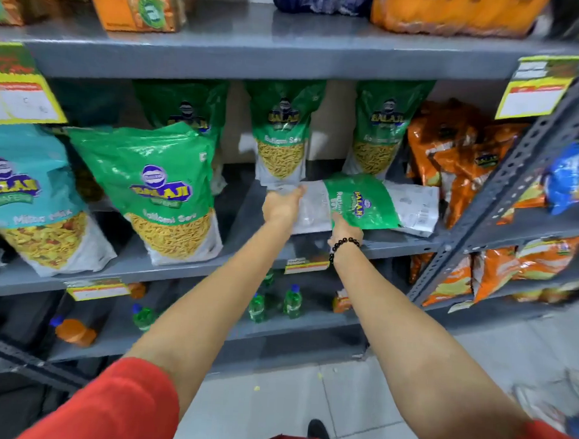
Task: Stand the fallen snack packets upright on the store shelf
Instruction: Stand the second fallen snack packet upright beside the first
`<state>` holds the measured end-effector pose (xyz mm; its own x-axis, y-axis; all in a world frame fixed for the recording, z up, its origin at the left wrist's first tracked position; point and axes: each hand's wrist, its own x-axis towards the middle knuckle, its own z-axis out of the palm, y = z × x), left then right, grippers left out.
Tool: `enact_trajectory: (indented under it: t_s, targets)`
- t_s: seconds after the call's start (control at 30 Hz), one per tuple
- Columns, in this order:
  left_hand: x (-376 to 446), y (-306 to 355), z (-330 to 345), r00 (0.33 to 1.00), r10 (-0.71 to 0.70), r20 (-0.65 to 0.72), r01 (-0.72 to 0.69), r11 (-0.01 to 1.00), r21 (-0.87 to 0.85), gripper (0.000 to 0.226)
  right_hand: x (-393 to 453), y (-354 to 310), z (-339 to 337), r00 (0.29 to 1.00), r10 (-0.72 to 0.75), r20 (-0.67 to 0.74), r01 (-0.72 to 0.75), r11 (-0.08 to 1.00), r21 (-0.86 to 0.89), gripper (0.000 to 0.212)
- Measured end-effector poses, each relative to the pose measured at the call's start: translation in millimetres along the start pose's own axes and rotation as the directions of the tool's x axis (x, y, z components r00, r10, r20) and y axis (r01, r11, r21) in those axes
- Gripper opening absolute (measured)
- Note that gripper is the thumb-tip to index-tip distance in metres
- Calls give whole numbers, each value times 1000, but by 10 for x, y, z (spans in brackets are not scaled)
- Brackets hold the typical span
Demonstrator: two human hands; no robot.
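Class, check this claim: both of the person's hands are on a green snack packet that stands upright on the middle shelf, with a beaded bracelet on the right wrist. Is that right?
One detail is wrong. The head view shows the green snack packet lying flat on its side on the middle shelf, not upright. The left hand and right hand are both on it, and the beaded bracelet is on the right wrist.

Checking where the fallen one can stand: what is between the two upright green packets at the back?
In the head view, only bare back wall shows between the middle packet and the right packet; the fallen packet lies in front.
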<state>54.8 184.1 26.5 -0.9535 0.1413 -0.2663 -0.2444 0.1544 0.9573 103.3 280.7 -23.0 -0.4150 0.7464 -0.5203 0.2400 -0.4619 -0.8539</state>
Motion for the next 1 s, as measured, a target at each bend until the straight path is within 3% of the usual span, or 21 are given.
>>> enact_trajectory:
  t_s: [0.1,0.17,0.3,0.37,0.53,0.63,0.73,0.83,0.9,1.0]
  targets:
    - [172,212,270,985,127,117,-151,963,225,68,227,-93,-151,993,98,64,-105,987,120,48]
    - [366,267,394,978,106,179,-170,904,393,75,359,-175,-212,981,143,131,-169,961,219,44]
    - [682,185,464,956,51,288,-235,718,655,69,572,-237,-251,950,172,259,-243,931,274,69]
    - [781,136,492,942,69,328,-299,618,727,62,630,-289,-250,944,162,286,-246,925,289,72]
    - [801,98,496,974,222,43,-184,665,724,56,631,-470,-130,950,60,306,-165,930,328,60]
    - [777,119,403,943,252,-215,-48,747,663,58,590,-618,-25,940,-58,337,-41,959,280,56]
    - [820,103,208,905,180,-385,31,875,483,62,519,-839,53,846,-257,467,169,960,222,28]
    - [879,59,38,931,49,-363,9,988,156,64,472,-1015,137,709,-368,602,370,920,126,32]
    - [865,50,-41,952,-79,-295,34,987,-155,66,437,-1067,230,637,-378,672,466,883,55,37]
    - [789,3,-131,946,-146,-288,46,944,-327,67,395,-1061,317,624,-395,674,574,817,-52,40]
